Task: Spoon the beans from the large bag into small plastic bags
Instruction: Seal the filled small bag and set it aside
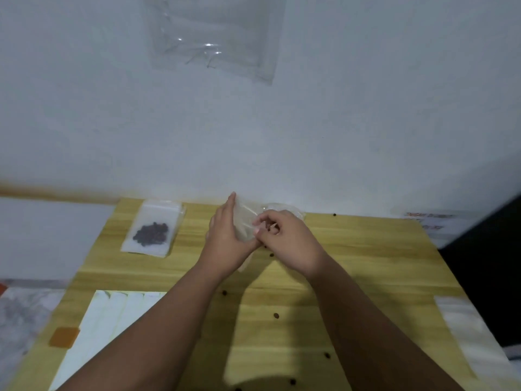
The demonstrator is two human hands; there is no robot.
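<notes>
Right now both your hands meet at the far middle of the wooden table [366, 272], over a small clear bag [244, 221]. Your left hand [225, 241] lies against the bag's left side with its fingers straight. Your right hand [287, 244] has its fingers curled in and pinches the bag from the right; blur hides what else they hold. To the far left a filled bag [152, 244] lies flat, dark beans [150, 234] heaped inside. Loose beans [276, 315] dot the table between your forearms. A stack of empty bags [107, 320] sits at the near left. A clear plastic sheet [214, 38] hangs on the wall.
</notes>
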